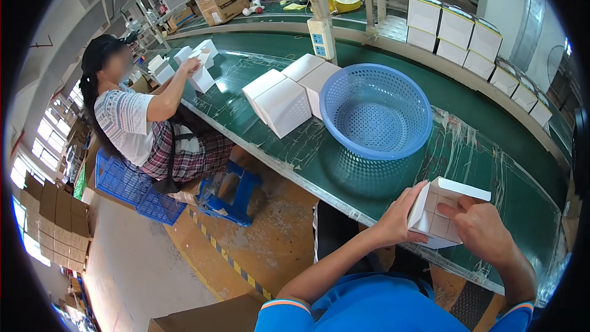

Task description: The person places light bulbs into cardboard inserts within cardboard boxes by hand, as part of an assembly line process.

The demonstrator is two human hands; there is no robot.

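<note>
A white cardboard box (460, 189) with its flaps raised sits before me at the near edge of the green work surface. Inside it, a cardboard divider (439, 220) forms several square compartments. My left hand (396, 216) grips the box's left side, thumb on the near side and fingers along the flap. My right hand (482, 226) is closed at the box's right side, with its fingers reaching over the compartments. What those fingertips hold, if anything, is hidden.
An empty blue plastic basket (376, 110) stands beyond the box, beside several white boxes (279, 101). At the left, a seated co-worker (138, 107) handles white boxes. More white boxes (455, 31) line the far side. A post with sockets (319, 40) rises behind the basket.
</note>
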